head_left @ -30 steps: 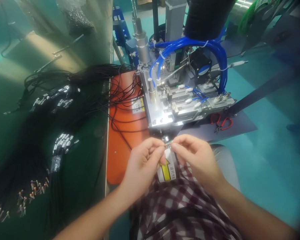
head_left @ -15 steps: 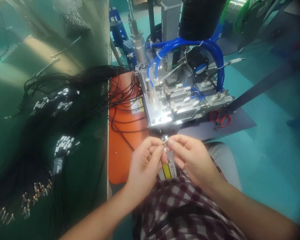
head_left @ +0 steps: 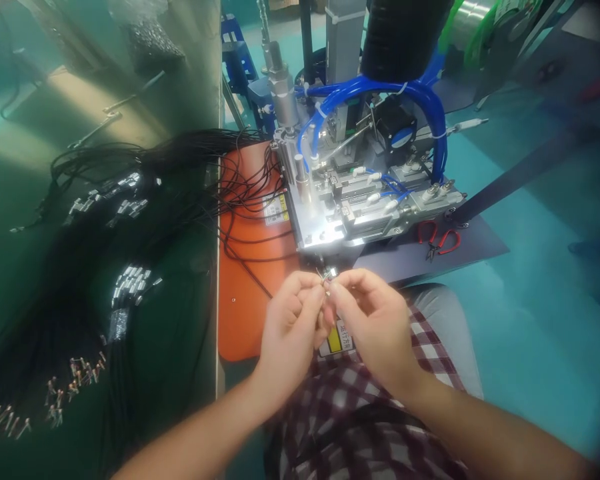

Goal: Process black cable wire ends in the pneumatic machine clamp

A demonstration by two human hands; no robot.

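Just in front of the metal machine, my left hand and my right hand meet fingertip to fingertip. Both are closed in a pinch on thin wires, whose fine ends stick up between the fingers. Most of what they grip is hidden by the fingertips. A small shiny metal part of the machine shows right behind the wires. Below the hands lies a white and yellow label with an arrow.
Black cables run from an orange board onto the dark green table at left. Bundled cables there show silvery connectors and bare wire ends. Red-handled cutters lie right of the machine; blue hoses arch above.
My right hand has shifted slightly left, closing in on my left fingertips. The thin pale piece that bridged the hands now shows as wire ends pointing up. The view has shifted slightly.
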